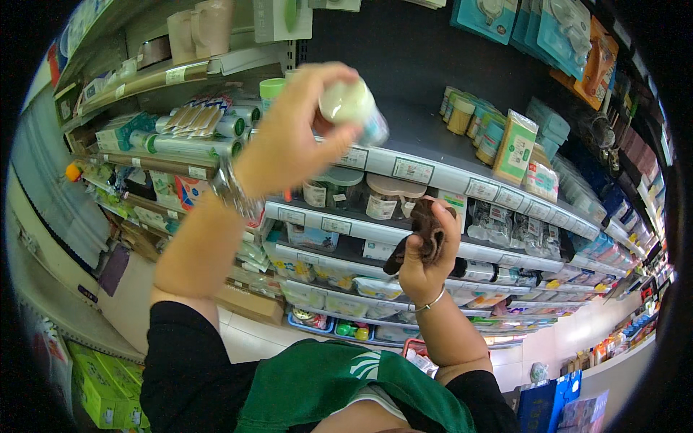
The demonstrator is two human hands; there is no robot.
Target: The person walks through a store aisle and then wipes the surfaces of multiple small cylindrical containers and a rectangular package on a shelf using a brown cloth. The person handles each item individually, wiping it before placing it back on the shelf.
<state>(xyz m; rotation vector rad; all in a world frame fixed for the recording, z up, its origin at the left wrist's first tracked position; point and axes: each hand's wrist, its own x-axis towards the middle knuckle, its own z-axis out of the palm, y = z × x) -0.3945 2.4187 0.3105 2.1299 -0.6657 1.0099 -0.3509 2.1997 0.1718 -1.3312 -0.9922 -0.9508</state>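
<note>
My left hand (287,127), with a metal watch at the wrist, grips a small clear container with a pale green lid (346,103). Motion blurs both, and the container is tilted above the front edge of the dark upper shelf (403,103). A crumpled dark brown cloth (427,233) is clutched in my right hand (437,260), lower down in front of the shelf tiers. Behind my left fingers, a jar with a bright green lid (272,89) is partly hidden. To the right on the upper shelf stand several small lidded tubs of toothpicks (461,115).
Price labels line the shelf edge (412,169). Lidded plastic containers (392,195) sit one tier below. Packs of cotton swabs (197,116) and film rolls (192,146) fill the left shelf. Blister packs (563,32) hang upper right. A cardboard box (252,306) lies low at left.
</note>
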